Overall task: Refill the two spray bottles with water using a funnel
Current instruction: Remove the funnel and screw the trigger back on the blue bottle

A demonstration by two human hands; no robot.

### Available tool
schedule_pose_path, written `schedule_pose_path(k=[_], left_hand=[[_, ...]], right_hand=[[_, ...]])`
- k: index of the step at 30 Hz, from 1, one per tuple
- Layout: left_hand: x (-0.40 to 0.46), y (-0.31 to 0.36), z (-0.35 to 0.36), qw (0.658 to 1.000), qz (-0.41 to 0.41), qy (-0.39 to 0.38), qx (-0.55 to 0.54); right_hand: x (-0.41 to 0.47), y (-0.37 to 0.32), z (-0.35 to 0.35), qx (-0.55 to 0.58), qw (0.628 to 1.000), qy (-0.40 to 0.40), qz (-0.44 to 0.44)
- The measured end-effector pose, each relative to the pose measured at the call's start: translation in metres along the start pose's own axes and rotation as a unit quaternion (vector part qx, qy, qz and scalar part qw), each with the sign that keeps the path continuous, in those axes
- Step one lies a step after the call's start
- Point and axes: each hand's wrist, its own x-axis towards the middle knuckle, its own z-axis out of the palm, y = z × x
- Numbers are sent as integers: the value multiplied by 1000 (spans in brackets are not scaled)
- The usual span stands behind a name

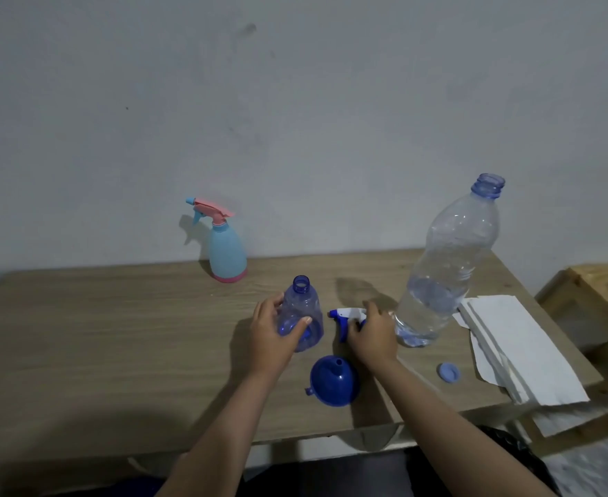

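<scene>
Left hand [272, 330]: curled round the clear blue spray bottle [301, 315]; thumb across the front of the body, fingers wrapped behind its left side; forearm reaching in from the lower edge of the view
Right hand [372, 335]: resting on the white-and-blue trigger sprayer head [347, 317], fingers curled over its rear part; the nozzle end pokes out to the left of the hand; whether the grip is firm or loose cannot be told
Clear blue spray bottle: upright on the surface [116, 335], neck open with no sprayer on it; body see-through; no water level can be made out
Trigger sprayer head: lying on the surface just to the right of the open bottle, apart from it
Funnel [334, 383]: dark blue, lying on the surface near its front edge, between the two forearms; wide mouth down, narrow spout pointing up; neither hand is touching it
Water bottle [446, 270]: large, clear, uncapped, standing just to the right of the right hand; water fills only its lower part
Cap [448, 372]: pale blue, lying flat on the surface in front of the water bottle, well apart from it
Paper towels [521, 353]: white folded stack at the right end of the surface, near the water bottle; front corner overhanging the edge
Pink-and-blue spray bottle [226, 252]: upright at the back of the surface by the wall [295, 102]; pink trigger head fitted, nozzle facing left; well apart from both hands
</scene>
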Motion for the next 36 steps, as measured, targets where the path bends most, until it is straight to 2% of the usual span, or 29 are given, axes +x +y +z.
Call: schedule_pose_path(k=[6,12,18,23,28,36], left_hand=[[0,-1,3,1000,-6,3,-14],[-1,0,2,1000,4,19,-21],[0,-4,3,999,0,28,-40],[-3,3,0,999,-10,15,-27],[-4,7,-2,999,-23,5,-33],[-2,7,-1,1000,-25,10,-9]], right_hand=[[10,4,2,30,999,4,-14],[15,-26,-36,160,985,34,-57],[10,-93,-109,339,934,82,-82],[1,-143,-151,449,877,97,-141],[-2,-165,-148,503,839,101,-180],[2,-172,-130,532,813,94,-218]])
